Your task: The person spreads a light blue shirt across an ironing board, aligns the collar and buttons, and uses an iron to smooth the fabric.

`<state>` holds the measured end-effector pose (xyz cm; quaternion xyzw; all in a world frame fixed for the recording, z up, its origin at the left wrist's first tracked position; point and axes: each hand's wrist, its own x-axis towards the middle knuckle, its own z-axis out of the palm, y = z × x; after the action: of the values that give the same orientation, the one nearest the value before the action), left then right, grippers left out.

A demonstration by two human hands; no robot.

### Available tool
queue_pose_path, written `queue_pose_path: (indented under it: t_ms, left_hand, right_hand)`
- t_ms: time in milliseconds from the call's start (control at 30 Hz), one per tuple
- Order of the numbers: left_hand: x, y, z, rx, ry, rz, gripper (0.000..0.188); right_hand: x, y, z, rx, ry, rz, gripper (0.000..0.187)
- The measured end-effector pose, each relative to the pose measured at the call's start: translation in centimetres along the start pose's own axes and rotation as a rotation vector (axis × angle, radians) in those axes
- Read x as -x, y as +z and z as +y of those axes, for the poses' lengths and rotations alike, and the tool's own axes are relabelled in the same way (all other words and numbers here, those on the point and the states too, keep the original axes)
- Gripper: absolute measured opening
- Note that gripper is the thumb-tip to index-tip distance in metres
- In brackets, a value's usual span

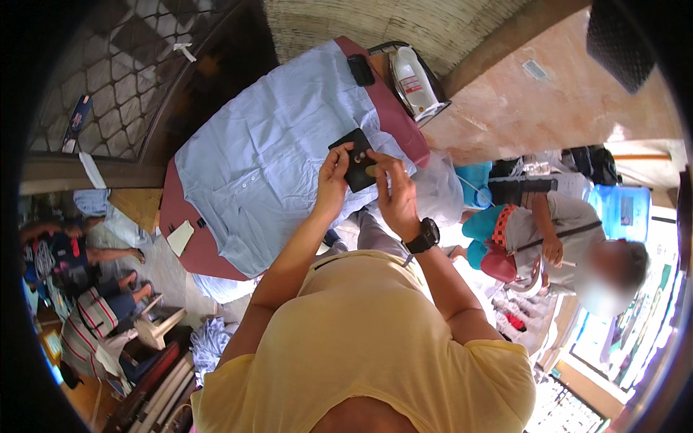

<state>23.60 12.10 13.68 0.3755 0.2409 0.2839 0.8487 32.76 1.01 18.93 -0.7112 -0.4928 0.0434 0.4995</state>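
Both my hands meet over a light blue buttoned shirt [260,137] spread on a maroon padded board [177,209]. Between them is a flat black wallet [356,179], tilted, with small round pale spots like coins or snaps on its face. My left hand [334,172] pinches its left edge between thumb and fingers. My right hand [395,191], below a black wristwatch [426,236], has its thumb and fingertips on the right edge; whether it also holds a coin is too small to tell.
A white iron [413,83] rests at the board's far right, beside a small black case-like thing [360,70]. A pale tag [180,238] lies at the left corner. One person [556,238] sits at right near a blue water jug [626,211]; others are at left by a wooden stool [159,328].
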Motion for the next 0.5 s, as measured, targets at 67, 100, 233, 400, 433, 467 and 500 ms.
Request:
queue_pose_path:
  t_ms: [67,100,233,400,433,467,500]
  left_hand:
    - [0.2,-0.4,-0.7,0.126,-0.064,-0.005,0.025]
    - [0.1,-0.6,-1.6,-0.039,-0.012,0.082,0.023]
    - [0.8,-1.1,-2.0,-0.017,-0.088,0.132,0.019]
    - [2.3,-6.0,-0.3,-0.079,-0.225,0.053,0.009]
    - [2.9,-7.1,0.3,-0.024,-0.292,0.067,0.011]
    - [4.0,-8.5,0.8,0.008,-0.333,0.078,0.013]
    - [5.0,-10.1,1.3,0.027,-0.368,0.091,0.015]
  right_hand:
    - [1.3,0.2,0.1,0.156,-0.069,-0.097,0.015]
    - [2.0,0.1,0.1,0.174,-0.071,-0.132,0.015]
    - [4.6,-2.0,0.0,0.043,0.157,0.102,0.009]
    - [10.8,-10.8,9.2,-0.311,0.568,0.692,0.019]
    - [13.4,-13.4,12.6,-0.347,0.638,0.843,0.018]
    - [15.9,-15.9,15.2,-0.388,0.705,0.995,0.017]
    - [17.5,-17.8,16.3,-0.422,0.758,1.141,0.016]
